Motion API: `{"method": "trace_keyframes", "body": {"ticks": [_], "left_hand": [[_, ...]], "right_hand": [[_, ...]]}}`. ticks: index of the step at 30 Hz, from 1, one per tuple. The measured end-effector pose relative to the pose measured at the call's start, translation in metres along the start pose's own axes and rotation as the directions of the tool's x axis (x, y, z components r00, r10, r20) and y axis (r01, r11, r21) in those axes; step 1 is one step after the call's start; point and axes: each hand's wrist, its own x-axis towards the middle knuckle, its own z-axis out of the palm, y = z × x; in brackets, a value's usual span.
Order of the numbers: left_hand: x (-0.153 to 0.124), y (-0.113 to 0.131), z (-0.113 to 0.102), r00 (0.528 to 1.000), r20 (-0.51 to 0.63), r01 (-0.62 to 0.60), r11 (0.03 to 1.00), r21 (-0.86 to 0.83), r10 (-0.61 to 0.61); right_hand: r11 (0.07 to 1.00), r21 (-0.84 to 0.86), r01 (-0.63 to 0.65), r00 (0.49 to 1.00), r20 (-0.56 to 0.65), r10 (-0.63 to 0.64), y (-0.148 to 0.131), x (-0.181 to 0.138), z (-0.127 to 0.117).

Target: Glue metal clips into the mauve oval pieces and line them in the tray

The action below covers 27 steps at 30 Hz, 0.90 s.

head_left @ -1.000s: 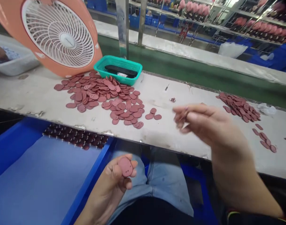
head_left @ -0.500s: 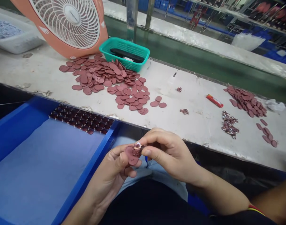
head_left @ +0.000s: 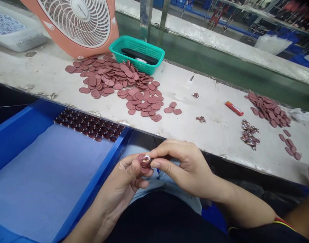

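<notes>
Over my lap, my left hand (head_left: 126, 177) is closed, with a reddish-brown oval piece (head_left: 145, 170) between thumb and fingers. My right hand (head_left: 186, 167) pinches a small dark-brown ornament with white and gold-coloured bits (head_left: 146, 160), which lies over the face of the oval; whether it is fixed there I cannot tell. The oval looks like the flat pieces heaped on the bench (head_left: 210, 141). A large pile of oval pieces (head_left: 129, 74) lies beyond my hands, and a cluster of similar small ornaments (head_left: 250, 135) is to the right.
Left of my lap, a blue bin (head_left: 103, 175) holds rows of dark pieces (head_left: 91, 125) on a pale sheet. An orange fan (head_left: 68, 47), green basket (head_left: 156, 57), red lighter-like object (head_left: 234, 108) and second oval pile (head_left: 268, 109) stand on the bench. Another person's arm (head_left: 302, 212) is at right.
The small ornament has shifted left and now covers more of the oval's face. My right fingertips have come closer to my left hand. Another person's arm at right has moved up towards the bench edge.
</notes>
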Motion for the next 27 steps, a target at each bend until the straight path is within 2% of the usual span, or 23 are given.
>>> {"method": "trace_keyframes", "body": {"ticks": [6, 16, 27], "left_hand": [[0.0046, -0.0007, -0.0028, 0.999, -0.024, 0.044, 0.999, -0.008, -0.044], [0.0029, 0.0005, -0.0021, 0.997, -0.047, 0.053, 0.998, -0.040, -0.055], [0.0006, 0.0017, -0.0064, 0.998, -0.002, 0.068, 0.995, -0.072, -0.069]], "right_hand": [[0.996, 0.043, -0.079, 0.997, -0.001, 0.079, 0.0009, 0.0012, 0.0002], [1.000, -0.007, 0.007, 0.999, 0.041, -0.007, 0.0014, 0.0052, -0.0030], [0.990, -0.062, 0.130, 0.991, 0.043, -0.128, -0.0020, 0.0055, 0.0029]]}}
